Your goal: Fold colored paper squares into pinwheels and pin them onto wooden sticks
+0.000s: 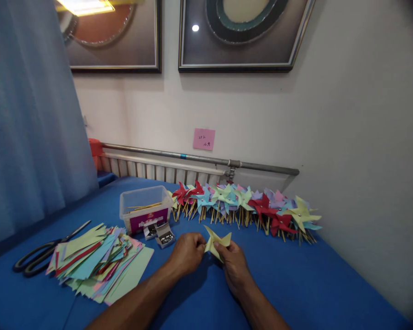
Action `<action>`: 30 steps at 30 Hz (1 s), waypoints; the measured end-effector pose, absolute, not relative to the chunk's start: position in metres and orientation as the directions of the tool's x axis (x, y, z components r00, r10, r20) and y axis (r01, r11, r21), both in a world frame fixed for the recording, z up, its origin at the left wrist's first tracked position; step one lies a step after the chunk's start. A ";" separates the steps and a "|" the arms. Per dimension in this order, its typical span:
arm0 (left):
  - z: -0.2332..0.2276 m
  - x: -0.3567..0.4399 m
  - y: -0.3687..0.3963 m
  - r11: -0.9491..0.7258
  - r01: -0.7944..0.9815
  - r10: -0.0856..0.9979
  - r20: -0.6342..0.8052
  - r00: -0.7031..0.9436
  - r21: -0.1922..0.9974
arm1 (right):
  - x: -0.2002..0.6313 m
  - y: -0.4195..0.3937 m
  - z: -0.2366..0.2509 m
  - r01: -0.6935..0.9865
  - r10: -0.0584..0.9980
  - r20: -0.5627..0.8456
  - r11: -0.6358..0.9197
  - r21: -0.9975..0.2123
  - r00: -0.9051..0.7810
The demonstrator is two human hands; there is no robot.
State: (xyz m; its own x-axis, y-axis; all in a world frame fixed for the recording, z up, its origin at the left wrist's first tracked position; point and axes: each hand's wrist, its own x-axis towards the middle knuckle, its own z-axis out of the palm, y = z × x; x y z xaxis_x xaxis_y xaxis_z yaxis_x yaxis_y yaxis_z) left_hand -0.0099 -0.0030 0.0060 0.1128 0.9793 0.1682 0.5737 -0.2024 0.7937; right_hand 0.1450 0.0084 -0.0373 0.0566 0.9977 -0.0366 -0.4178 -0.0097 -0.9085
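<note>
Open blue tabletop [296, 279] rightward; paper stack [99, 263], pin boxes [160, 233] left, pinwheel row [244, 206] behind.

I see my two bare forearms, with no sleeves, watch or bracelet behind the fingers. My left hand [187, 252] and right hand [234, 263] wear no gloves; I think the fingers carry no rings, though they look small and soft here.

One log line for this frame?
left hand: pinches yellow pinwheel paper | right hand: grips same paper | finished pinwheels: row behind
</note>
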 end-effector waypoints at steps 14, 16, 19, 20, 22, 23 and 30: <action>0.001 -0.007 -0.004 -0.220 0.612 0.974 0.207 0.093 0.760 | 0.145 0.010 -0.038 -0.402 0.998 -0.014 0.010 -0.916 0.056; 0.000 -0.007 -0.004 -0.218 0.614 0.974 0.211 0.085 0.759 | 0.145 0.009 -0.037 -0.404 0.999 -0.012 0.011 -0.915 0.053; 0.001 -0.006 -0.004 -0.229 0.611 0.971 0.224 0.087 0.758 | 0.145 0.009 -0.039 -0.396 0.999 -0.011 0.010 -0.918 0.050; 0.001 -0.006 -0.004 -0.233 0.611 0.970 0.226 0.090 0.756 | 0.145 0.009 -0.039 -0.394 0.999 -0.010 0.010 -0.919 0.050; 0.001 -0.006 -0.004 -0.238 0.613 0.969 0.229 0.094 0.753 | 0.146 0.010 -0.041 -0.392 0.999 -0.008 0.012 -0.920 0.049; 0.001 -0.006 -0.004 -0.240 0.612 0.968 0.231 0.096 0.753 | 0.146 0.010 -0.041 -0.393 0.999 -0.007 0.012 -0.920 0.048; -0.001 -0.005 -0.004 -0.240 0.613 0.969 0.227 0.101 0.753 | 0.147 0.010 -0.041 -0.386 0.999 0.006 0.025 -0.922 0.049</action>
State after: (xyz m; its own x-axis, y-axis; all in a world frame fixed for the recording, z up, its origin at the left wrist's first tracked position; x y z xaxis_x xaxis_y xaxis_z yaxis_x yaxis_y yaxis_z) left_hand -0.0046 -0.0044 -0.0011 0.1006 0.9686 0.2275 0.6128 -0.2405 0.7527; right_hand 0.1466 0.0100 -0.0415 0.0486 0.9988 0.0065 -0.3856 0.0247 -0.9224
